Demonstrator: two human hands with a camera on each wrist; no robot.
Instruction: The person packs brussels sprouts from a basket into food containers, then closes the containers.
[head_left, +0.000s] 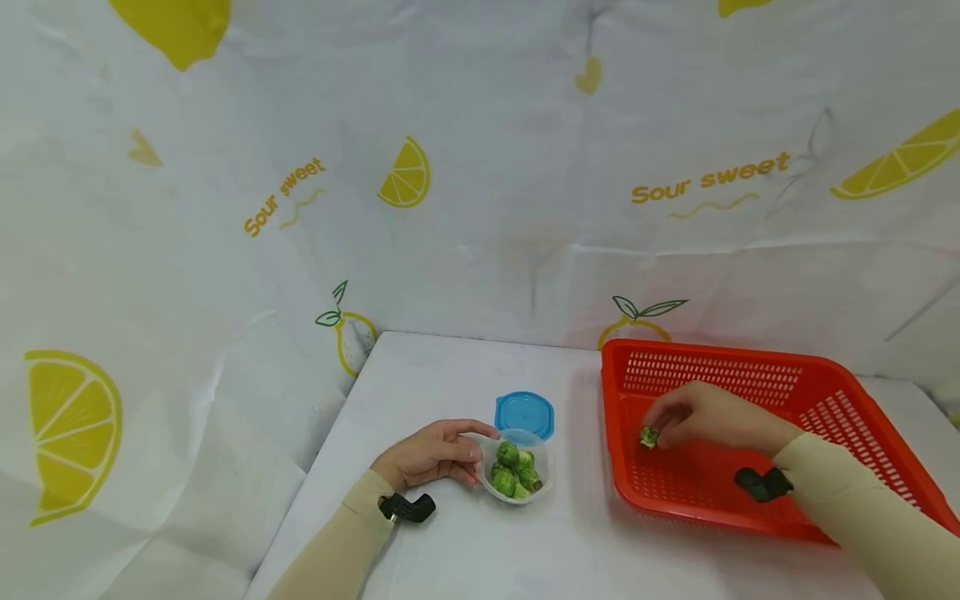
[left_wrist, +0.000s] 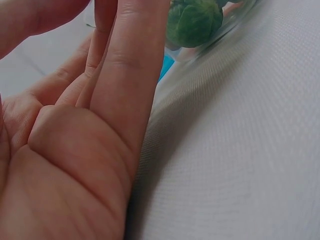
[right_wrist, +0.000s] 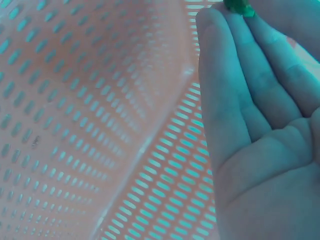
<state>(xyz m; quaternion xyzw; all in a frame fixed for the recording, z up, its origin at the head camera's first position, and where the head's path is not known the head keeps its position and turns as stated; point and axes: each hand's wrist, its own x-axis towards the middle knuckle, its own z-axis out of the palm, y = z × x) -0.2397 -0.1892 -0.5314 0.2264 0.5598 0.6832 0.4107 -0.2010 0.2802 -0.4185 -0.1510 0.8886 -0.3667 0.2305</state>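
My left hand (head_left: 435, 454) grips the left rim of a small clear plastic bowl (head_left: 540, 475), thumb and fingers on its edge. Several green Brussels sprouts (head_left: 505, 482) lie in the bowl; one sprout (left_wrist: 194, 24) shows through its wall in the left wrist view. Over the red basket (head_left: 618, 483), near its left side, my right hand (head_left: 708, 417) pinches a single Brussels sprout (head_left: 648, 436) between thumb and fingertips. In the right wrist view only a bit of that sprout (right_wrist: 240, 7) shows at the top edge, the rest being cut off.
A blue lid (head_left: 525, 412) lies on the white table (head_left: 427, 375) just behind the bowl. The basket has raised, slotted walls and takes up the table's right side. A white lemon-print cloth (head_left: 510, 183) hangs behind and to the left.
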